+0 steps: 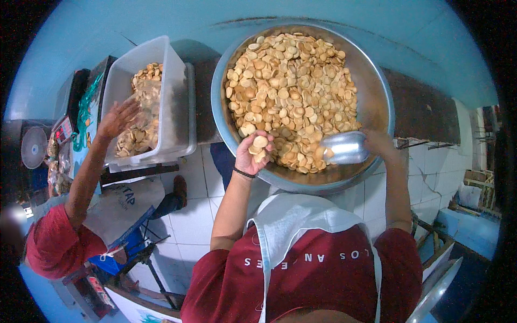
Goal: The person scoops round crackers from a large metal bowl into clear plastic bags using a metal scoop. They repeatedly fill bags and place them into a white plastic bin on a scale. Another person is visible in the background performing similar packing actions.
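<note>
A large metal basin [385,93] holds a heap of small round golden biscuits [291,80]. At its near rim, my left hand [244,155] is cupped palm up around a few biscuits [259,142]. My right hand [379,143], slightly blurred, grips a metal scoop [346,147] at the basin's right inside edge. The scoop's mouth faces left and touches the heap, with a biscuit or two at its lip.
Left of the basin stands a translucent plastic bin [165,101] with more biscuits and a clear bag. A co-worker's hand [119,119] reaches over it. Farther left are green ties [85,109] and a device with a lit display [62,130]. A blue wall [194,20] rises behind.
</note>
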The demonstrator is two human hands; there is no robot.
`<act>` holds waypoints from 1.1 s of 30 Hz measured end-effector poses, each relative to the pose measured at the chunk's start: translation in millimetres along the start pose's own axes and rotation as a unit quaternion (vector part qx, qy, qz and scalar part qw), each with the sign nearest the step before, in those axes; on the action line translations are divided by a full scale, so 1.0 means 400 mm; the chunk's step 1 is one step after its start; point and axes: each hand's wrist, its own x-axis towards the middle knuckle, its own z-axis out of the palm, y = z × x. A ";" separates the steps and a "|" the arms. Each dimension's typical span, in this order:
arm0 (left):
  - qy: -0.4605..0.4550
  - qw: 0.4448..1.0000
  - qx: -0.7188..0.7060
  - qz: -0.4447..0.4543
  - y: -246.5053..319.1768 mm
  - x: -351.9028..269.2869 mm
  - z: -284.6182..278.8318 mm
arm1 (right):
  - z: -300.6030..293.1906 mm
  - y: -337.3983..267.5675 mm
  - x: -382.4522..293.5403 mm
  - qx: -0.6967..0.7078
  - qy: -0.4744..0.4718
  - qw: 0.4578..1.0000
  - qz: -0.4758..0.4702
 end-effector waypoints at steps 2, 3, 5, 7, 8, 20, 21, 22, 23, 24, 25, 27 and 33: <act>0.010 1.000 0.012 -0.018 -0.001 -0.002 0.002 | 0.073 -0.006 0.036 -0.007 -0.033 0.999 -0.039; 0.012 0.999 0.019 -0.028 -0.002 -0.003 0.003 | 0.106 -0.017 0.058 -0.010 -0.023 0.999 -0.035; 0.015 0.999 0.028 -0.034 -0.005 -0.001 0.006 | 0.137 -0.044 0.104 -0.007 -0.017 0.999 -0.042; 0.018 0.999 0.027 -0.035 -0.007 -0.001 0.009 | 0.124 -0.095 0.163 -0.009 -0.037 0.998 -0.046; 0.020 0.999 0.020 -0.033 -0.009 -0.002 0.011 | 0.101 -0.134 0.202 -0.023 -0.014 0.994 -0.104; -0.002 0.969 0.175 -0.177 -0.003 -0.011 0.040 | -0.052 -0.463 0.419 0.150 0.264 0.950 -0.075; -0.003 0.965 0.184 -0.189 -0.001 -0.010 0.044 | -0.052 -0.460 0.421 0.152 0.266 0.950 -0.066; -0.004 0.960 0.193 -0.201 0.001 -0.011 0.049 | -0.054 -0.457 0.421 0.157 0.257 0.952 -0.061; -0.005 0.956 0.202 -0.214 0.003 -0.011 0.052 | -0.057 -0.456 0.420 0.164 0.275 0.945 -0.063; -0.010 0.956 0.199 -0.215 0.004 -0.011 0.055 | -0.062 -0.455 0.417 0.173 0.282 0.941 -0.070; -0.014 0.956 0.195 -0.216 0.005 -0.010 0.057 | -0.068 -0.458 0.415 0.180 0.289 0.938 -0.063; -0.018 0.956 0.194 -0.218 0.006 -0.009 0.057 | -0.072 -0.477 0.408 0.212 0.299 0.911 -0.188; -0.025 0.958 0.195 -0.209 0.004 -0.012 0.047 | -0.034 -0.569 0.400 0.152 0.283 0.908 -0.268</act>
